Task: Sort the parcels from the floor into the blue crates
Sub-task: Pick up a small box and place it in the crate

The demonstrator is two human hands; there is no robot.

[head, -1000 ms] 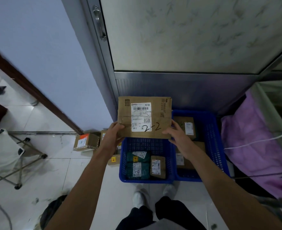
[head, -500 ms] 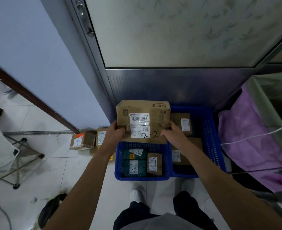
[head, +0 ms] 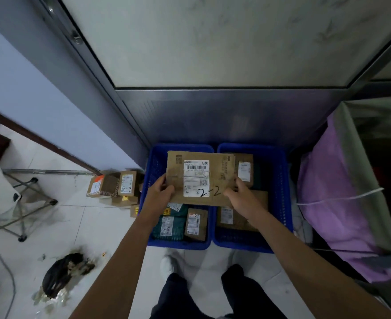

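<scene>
A flat brown cardboard parcel [head: 200,178] with a white label and a handwritten "2-2" hangs over the two blue crates. My left hand [head: 160,194] grips its left edge and my right hand [head: 241,195] grips its lower right corner. The left blue crate [head: 150,171] holds a green parcel [head: 170,224] and a small brown box [head: 195,224]. The right blue crate [head: 282,180] holds brown boxes [head: 244,169], partly hidden by the held parcel. Several small parcels [head: 118,187] lie on the floor left of the crates.
A metal door [head: 213,54] stands just behind the crates. A folding stool [head: 7,201] is at the left, a black bag [head: 63,272] lies on the white tiles, and purple cloth [head: 332,192] drapes at the right. My feet [head: 169,263] stand just before the crates.
The held parcel has come down from in front of the door to just above the crates. My view has tipped downward and both hands stayed on the parcel.
</scene>
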